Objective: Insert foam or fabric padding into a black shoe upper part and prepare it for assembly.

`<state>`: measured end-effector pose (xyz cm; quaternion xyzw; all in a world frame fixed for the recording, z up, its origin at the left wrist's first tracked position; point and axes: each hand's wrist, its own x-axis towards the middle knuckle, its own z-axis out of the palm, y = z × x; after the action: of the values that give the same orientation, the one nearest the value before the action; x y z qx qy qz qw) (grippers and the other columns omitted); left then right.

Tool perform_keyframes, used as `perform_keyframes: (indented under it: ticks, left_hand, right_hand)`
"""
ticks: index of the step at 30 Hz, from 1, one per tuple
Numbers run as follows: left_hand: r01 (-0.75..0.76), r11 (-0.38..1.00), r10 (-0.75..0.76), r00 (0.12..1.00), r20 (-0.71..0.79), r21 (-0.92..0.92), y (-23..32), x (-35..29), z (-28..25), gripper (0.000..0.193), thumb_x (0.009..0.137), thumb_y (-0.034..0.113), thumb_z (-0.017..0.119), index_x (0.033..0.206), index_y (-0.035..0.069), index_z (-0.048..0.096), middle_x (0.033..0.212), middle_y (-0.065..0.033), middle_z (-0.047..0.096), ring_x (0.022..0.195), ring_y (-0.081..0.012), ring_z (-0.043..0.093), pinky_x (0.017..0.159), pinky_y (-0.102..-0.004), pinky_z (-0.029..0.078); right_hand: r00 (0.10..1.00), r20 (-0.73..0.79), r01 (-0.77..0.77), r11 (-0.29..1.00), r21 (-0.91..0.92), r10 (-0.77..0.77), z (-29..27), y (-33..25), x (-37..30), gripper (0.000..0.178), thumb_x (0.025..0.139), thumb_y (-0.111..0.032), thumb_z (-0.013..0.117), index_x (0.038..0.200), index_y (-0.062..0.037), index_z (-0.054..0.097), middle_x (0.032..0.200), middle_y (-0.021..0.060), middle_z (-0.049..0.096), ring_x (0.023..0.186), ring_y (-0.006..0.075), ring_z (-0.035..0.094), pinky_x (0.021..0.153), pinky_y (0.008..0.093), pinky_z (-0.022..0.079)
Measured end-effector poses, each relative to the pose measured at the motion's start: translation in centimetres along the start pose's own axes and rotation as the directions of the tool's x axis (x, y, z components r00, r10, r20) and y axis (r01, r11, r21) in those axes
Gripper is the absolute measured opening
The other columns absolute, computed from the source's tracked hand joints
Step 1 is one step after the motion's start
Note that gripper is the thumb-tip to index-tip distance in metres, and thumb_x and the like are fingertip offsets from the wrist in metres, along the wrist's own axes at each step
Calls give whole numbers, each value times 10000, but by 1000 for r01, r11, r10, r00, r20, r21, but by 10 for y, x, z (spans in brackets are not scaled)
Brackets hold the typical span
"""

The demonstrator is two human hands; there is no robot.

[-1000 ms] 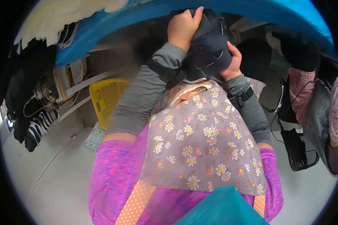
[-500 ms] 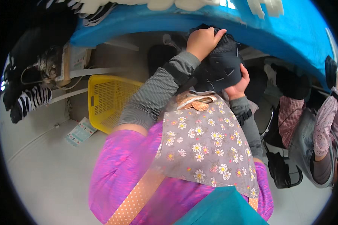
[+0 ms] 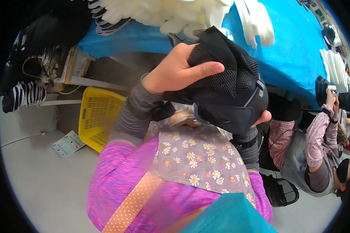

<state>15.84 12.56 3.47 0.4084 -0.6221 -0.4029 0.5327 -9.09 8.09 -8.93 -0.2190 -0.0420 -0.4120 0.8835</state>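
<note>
A rounded black mesh fabric piece (image 3: 233, 83) is held up in front of my lap. It has a smooth dark panel along its lower side, a grey strip on the right and a grey edge near the apron; its exact kind I cannot make out. My left hand (image 3: 179, 70) grips its upper left, thumb lying across the mesh and the other fingers hidden behind or inside. At the lower right, my right hand (image 3: 264, 118) holds it from beneath; only fingertips show. White foam pieces (image 3: 163, 15) lie in a heap on the blue-covered table (image 3: 291, 58) just beyond.
A yellow plastic basket (image 3: 91, 116) stands at the left, beside a printed sheet (image 3: 68, 143) on the floor. Striped black-and-white pieces (image 3: 25, 95) hang at the far left. A co-worker (image 3: 307, 147) sits at the right, handling a black piece. A black bag (image 3: 280, 190) lies nearby.
The black mesh piece has come nearer to me, with both hands still on it. More of the table and foam shows. At the right, the co-worker's hands are now together at a black piece.
</note>
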Motion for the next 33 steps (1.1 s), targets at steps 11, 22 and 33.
perform_keyframes:
  ticks: [11,22,33]
  left_hand:
    - [-314,824,371,928,-31,472,-3,51,11,235,883,244,692,938,15,691,771,-145,664,667,-260,634,633,-320,477]
    - [-226,806,347,929,-127,547,9,61,41,396,947,395,580,909,7,648,761,-198,628,693,-389,604,604,-405,462]
    - [-176,779,341,924,-172,601,-7,47,57,407,953,423,562,828,41,627,717,-175,614,662,-383,606,571,-416,465]
  right_hand:
    - [972,10,234,972,-15,-234,62,-9,19,1037,645,-495,595,1491,0,255,1489,269,326,1313,407,416,1112,507,327]
    - [971,-5,238,963,-130,-240,74,-19,6,1031,647,-493,591,1487,2,258,1483,267,334,1309,405,420,1108,506,332]
    - [970,-67,217,959,-182,-232,71,-20,-12,1024,649,-492,588,1484,5,262,1478,266,342,1305,402,425,1105,505,337]
